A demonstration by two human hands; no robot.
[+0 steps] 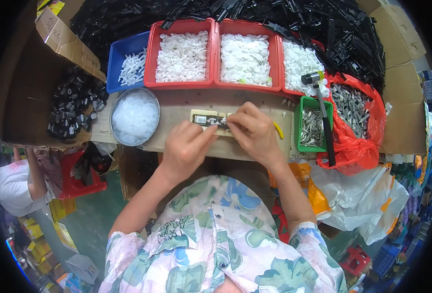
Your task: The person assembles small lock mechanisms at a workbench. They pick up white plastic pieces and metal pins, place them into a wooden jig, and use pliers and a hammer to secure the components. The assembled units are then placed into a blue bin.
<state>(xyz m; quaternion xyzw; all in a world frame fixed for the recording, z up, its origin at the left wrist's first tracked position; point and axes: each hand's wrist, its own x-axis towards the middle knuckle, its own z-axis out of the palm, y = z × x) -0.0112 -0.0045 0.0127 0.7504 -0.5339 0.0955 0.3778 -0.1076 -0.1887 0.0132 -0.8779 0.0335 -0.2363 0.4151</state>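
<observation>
A small cream-coloured holding block (196, 113) lies on the bench top in front of me, with a black part and pale metal pieces set in it. My left hand (185, 149) comes in from the near left, thumb and forefinger pinched together at the block's near edge. Whatever those fingertips hold is too small to make out. My right hand (256, 131) reaches over the block's right end, its thumb and forefinger closed on a small white piece (223, 120). The right fingers partly hide that end of the block.
Behind the block stand red bins (214, 73) of white plastic pieces and a blue bin (111, 68). A round bowl (114, 139) is left. At right are a green tray (301, 141) of metal pins, a hammer (327, 127), a red bag (355, 146) and a yellow curved piece (278, 130).
</observation>
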